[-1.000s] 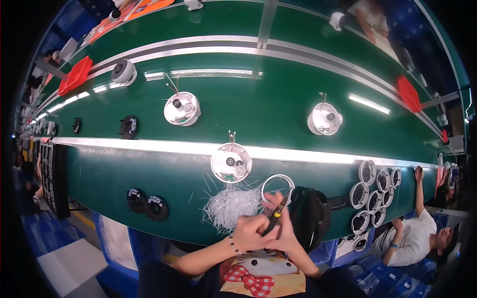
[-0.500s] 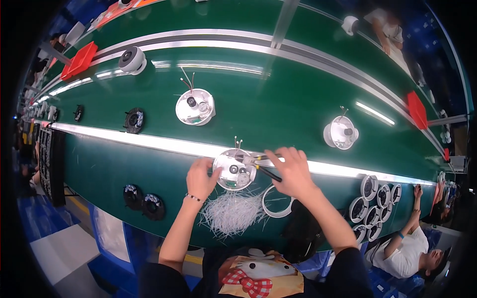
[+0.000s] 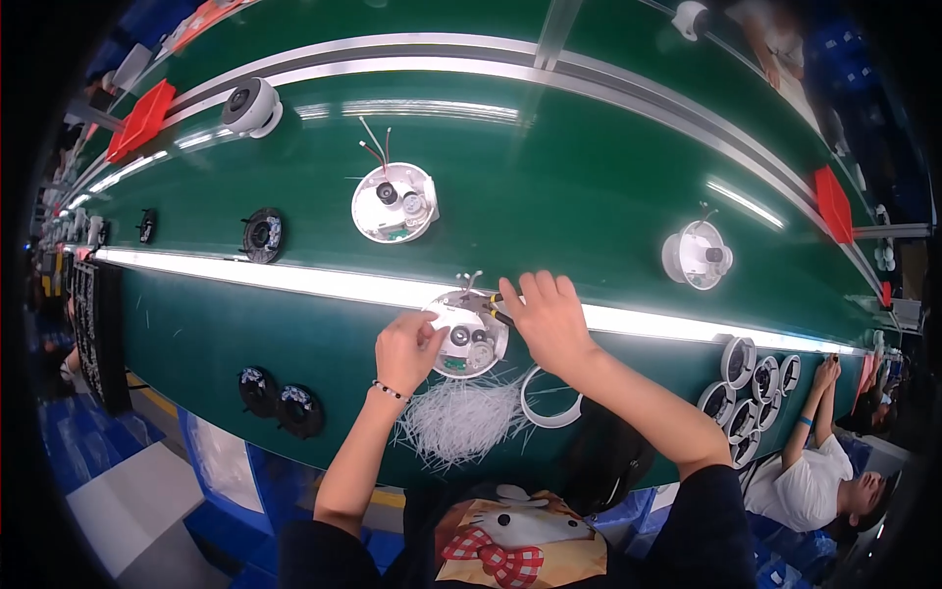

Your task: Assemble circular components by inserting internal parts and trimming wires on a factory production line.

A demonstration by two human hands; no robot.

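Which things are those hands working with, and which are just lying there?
In use:
round white plastic housing with black lens, left hand at its edge
black-and-yellow-handled metal pliers, in the right hand

Probably just lying there, no hand on them:
heap of thin whitish strips
plain white ring
two round black parts

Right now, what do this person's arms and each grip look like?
Dark short sleeves leave both forearms bare. A bracelet of dark and light beads circles the left wrist; the right wrist looks bare. The left grip and right grip are both gloveless.
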